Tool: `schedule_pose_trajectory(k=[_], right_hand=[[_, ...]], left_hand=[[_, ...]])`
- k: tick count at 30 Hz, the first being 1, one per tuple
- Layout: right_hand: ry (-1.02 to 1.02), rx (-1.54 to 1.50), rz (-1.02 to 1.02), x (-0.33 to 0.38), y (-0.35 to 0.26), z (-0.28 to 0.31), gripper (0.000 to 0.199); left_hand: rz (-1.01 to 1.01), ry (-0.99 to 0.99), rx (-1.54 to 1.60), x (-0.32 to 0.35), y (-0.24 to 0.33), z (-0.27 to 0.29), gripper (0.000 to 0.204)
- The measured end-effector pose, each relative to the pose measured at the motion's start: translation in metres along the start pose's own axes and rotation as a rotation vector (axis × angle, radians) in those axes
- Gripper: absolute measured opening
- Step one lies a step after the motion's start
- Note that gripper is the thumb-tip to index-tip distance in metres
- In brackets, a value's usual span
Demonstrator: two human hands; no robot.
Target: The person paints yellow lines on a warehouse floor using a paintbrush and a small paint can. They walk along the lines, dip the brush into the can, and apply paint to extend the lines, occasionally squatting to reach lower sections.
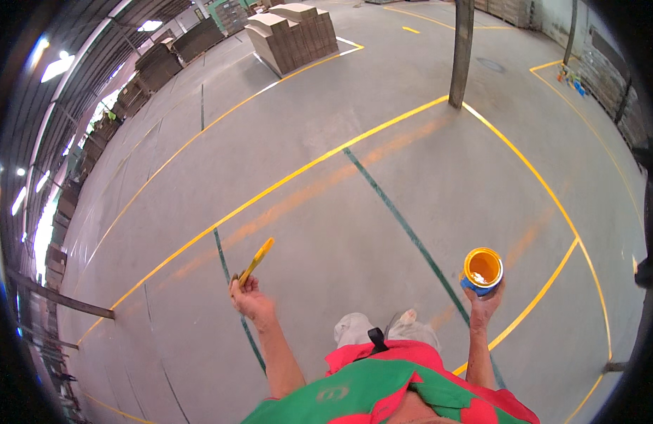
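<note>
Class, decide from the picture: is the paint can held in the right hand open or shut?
Open. No lid covers the paint can; its orange-yellow interior shows through the round mouth.

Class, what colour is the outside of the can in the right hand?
The can is mostly blue outside, best seen in the head view.

I've got the can (481, 272) in my right hand (486, 305). Left of can: my left hand (254, 302), brush (257, 260) in it. Ahead of can: post (462, 53) on floor (326, 233). Farther ahead, left of can: big stack (298, 46). Right of can: floor stripe (577, 238).
</note>
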State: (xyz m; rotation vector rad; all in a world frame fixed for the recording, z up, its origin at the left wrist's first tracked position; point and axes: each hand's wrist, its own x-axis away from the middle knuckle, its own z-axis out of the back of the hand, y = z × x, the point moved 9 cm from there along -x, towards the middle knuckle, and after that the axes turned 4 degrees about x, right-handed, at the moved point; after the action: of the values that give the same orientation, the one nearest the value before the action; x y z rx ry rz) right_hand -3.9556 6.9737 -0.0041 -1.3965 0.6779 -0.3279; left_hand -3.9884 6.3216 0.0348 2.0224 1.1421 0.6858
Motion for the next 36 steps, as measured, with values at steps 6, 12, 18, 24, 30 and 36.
schedule_pose_trajectory(k=[6,12,18,24,30,36], right_hand=[[-0.056,-0.056,0.023,-0.149,0.022,-0.095,0.102],[0.001,0.0,0.014,-0.295,0.076,-0.184,0.102],[0.183,0.033,0.072,-0.362,0.084,-0.213,0.098],[0.308,0.116,-0.041,-0.422,0.115,-0.248,0.099],[0.251,0.097,-0.052,-0.539,0.163,-0.302,0.097],[0.107,0.028,-0.09,-0.731,0.196,-0.4,0.097]], left_hand=[[-0.016,0.096,-0.012,-0.033,-0.08,-0.074,0.026],[0.015,0.016,0.045,-0.115,-0.22,-0.228,0.025],[0.089,-0.138,0.042,-0.19,-0.303,-0.383,0.025],[0.111,-0.243,0.02,-0.23,-0.38,-0.525,0.022],[0.121,-0.234,0.059,-0.245,-0.462,-0.625,0.023],[0.031,-0.023,0.003,-0.281,-0.511,-0.703,0.026]])
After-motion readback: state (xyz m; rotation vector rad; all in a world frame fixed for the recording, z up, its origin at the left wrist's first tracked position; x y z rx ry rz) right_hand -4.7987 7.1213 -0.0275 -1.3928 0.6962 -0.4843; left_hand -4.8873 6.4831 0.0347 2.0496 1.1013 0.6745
